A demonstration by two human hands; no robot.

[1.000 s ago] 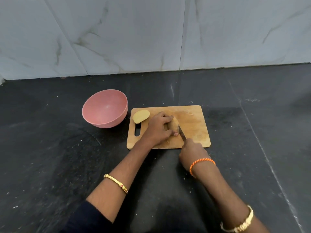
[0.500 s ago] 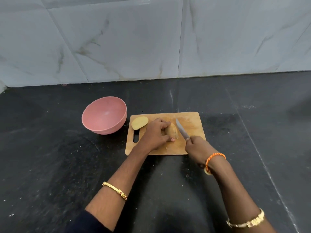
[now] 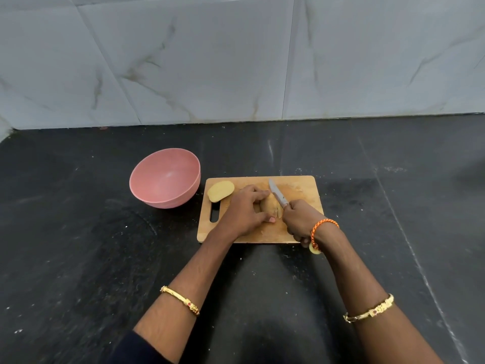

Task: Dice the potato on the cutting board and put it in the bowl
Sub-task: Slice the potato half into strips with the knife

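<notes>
Potato half (image 3: 270, 207), skin side up, lay near the middle of the cutting board (image 3: 301, 187), a little toward its near edge. The left hand (image 3: 244, 214) covered it from the left, fingers curled over its far side and the thumb lying along its near side, so the piece was held between them and pressed to the wood. The right hand (image 3: 299, 222) was closed round the handle of a knife (image 3: 278, 196); the fingers wrapped it fully and hid the handle. The blade ran from that fist toward the board's far edge, its flank touching the right side of the held piece, where a few cuts already showed at the near end. A second potato half (image 3: 220, 191) rested cut face up at the board's far left corner, just beyond the handle slot (image 3: 214, 215) and apart from both hands. The pink bowl (image 3: 165, 179) stood on the dark counter (image 3: 78, 245) just beside the board's left edge, with nothing visible in it.
</notes>
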